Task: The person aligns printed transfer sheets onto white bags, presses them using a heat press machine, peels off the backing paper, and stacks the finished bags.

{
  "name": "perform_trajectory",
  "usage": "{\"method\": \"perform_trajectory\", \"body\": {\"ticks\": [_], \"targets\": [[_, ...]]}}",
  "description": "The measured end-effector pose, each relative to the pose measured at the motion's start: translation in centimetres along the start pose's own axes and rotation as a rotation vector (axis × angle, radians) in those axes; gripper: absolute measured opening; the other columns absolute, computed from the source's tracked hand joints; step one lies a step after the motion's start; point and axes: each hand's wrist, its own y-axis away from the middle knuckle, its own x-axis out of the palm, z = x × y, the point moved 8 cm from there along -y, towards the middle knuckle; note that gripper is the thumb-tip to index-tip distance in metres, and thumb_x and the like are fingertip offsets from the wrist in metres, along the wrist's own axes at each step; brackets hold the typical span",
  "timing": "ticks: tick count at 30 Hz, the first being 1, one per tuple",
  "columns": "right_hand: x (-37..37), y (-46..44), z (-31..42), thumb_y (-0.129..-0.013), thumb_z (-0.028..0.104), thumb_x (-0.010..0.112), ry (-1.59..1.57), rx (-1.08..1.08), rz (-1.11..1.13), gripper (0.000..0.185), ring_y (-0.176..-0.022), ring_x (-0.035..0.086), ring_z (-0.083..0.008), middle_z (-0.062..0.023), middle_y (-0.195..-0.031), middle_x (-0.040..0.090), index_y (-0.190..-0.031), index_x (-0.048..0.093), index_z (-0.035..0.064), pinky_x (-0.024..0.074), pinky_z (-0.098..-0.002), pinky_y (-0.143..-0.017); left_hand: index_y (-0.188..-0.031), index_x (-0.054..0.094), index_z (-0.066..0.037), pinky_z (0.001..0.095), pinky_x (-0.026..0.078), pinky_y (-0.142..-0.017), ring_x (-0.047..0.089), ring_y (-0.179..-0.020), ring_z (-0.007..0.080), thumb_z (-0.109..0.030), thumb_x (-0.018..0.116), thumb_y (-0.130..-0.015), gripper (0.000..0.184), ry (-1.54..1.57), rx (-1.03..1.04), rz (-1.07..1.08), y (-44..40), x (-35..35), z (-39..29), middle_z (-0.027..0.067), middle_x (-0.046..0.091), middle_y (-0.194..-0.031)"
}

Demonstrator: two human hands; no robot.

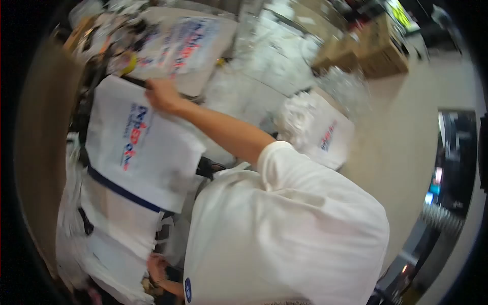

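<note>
My right hand [163,95] grips the upper edge of a white tote bag [152,152] with blue and red lettering. The bag is held spread out, and a dark blue band [124,190] runs along its lower side. Below it lie more white bags [109,223], with a white strap loop beside them. My left hand [157,268], low in view and slightly blurred, has its fingers closed at the edge of these white bags; part of its grip is hidden.
Printed white bags [188,46] are piled at the upper left. Clear plastic wrapping [274,51] lies at the top middle. A bundled stack of white bags [317,129] sits beyond my right arm. Cardboard boxes [378,48] stand at the upper right, and a brown panel [38,168] borders the left.
</note>
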Motion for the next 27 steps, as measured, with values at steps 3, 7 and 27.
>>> {"method": "perform_trajectory", "body": {"ticks": [3,7,27], "targets": [[-7.1,0.6,-1.9,-0.086,0.013,0.058,-0.136,0.153,-0.059,0.013,-0.083,0.062,-0.0437,-0.0225,-0.086,0.064,-0.094,0.058,0.0023,0.0479,-0.0521,-0.075,-0.086,0.056,-0.003,0.0340,0.051,-0.050,0.062,-0.059,0.0231,-0.008,0.061,-0.085,0.007,-0.305,-0.363,0.118,-4.0,-2.1,13.7,0.0100,0.060,-0.072],[-22.5,5.1,-10.6,-0.088,0.002,0.053,-0.163,0.183,-0.407,0.023,-0.091,0.065,-0.0365,-0.0194,-0.094,0.064,-0.111,0.049,0.0019,0.0504,-0.0428,-0.081,-0.086,0.058,-0.003,0.0339,0.051,-0.053,0.062,-0.062,0.0229,-0.010,0.061,-0.085,0.008,-0.640,-0.415,0.126,-6.0,2.0,14.8,0.0102,0.061,-0.074],[-50.9,62.1,-33.9,-0.091,-0.008,0.040,0.259,1.097,-1.723,0.060,-0.125,0.053,-0.0397,-0.0242,-0.146,0.043,-0.148,0.036,0.0115,0.0446,-0.0442,-0.104,-0.091,0.064,-0.004,0.0334,0.052,-0.067,0.065,-0.078,0.0218,-0.020,0.064,-0.087,0.017,-1.088,-0.244,0.163,-6.0,15.1,8.4,0.0114,0.066,-0.085]]}}
